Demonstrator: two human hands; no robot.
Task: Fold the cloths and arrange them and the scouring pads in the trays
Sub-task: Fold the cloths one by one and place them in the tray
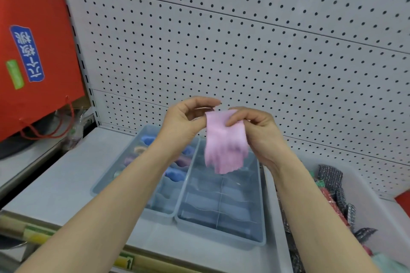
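A pink cloth (pixel 224 144) hangs in the air above two grey-blue divided trays. My left hand (pixel 186 119) pinches its upper left edge, and my right hand (pixel 255 131) pinches its upper right corner. The left tray (pixel 106 175) holds several folded cloths in blue, purple and peach (pixel 175 174). Nothing I can make out lies in the compartments of the right tray (pixel 221 204). Several scouring pads (pixel 330 175), grey, red and green, lie in a white bin at the right.
The white bin (pixel 372 193) stands beside the trays on a grey shelf (pixel 66 184). A perforated back panel (pixel 244 40) rises behind. A red bag (pixel 33 51) hangs at the upper left. The shelf's front edge carries a label strip (pixel 124 261).
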